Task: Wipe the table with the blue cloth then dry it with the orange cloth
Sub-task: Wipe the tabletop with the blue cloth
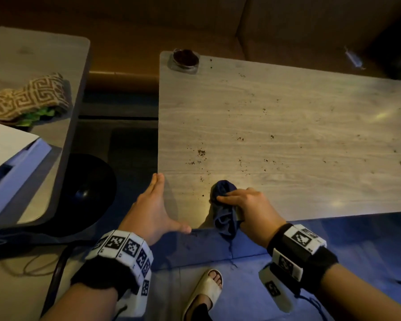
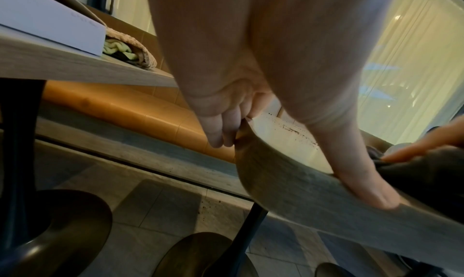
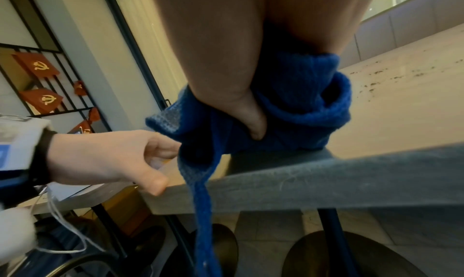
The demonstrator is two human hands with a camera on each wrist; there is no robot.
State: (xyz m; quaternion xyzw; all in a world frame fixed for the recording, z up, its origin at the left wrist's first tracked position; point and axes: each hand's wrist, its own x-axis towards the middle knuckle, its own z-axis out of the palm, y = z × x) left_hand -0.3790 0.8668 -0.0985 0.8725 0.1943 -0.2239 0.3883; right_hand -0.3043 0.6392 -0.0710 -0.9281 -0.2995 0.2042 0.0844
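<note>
table (image 1: 287, 107) edge; right hand (image 1: 248, 205) on blue cloth (image 1: 225, 218)

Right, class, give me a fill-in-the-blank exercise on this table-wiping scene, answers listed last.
1. The right hand grips the ____ cloth.
2. The left hand rests on the table's near ____ corner.
3. Dark ____ are scattered over the tabletop.
4. A glass jar stands at the table's ____ left corner.

Missing words: blue; left; crumbs; far
</note>
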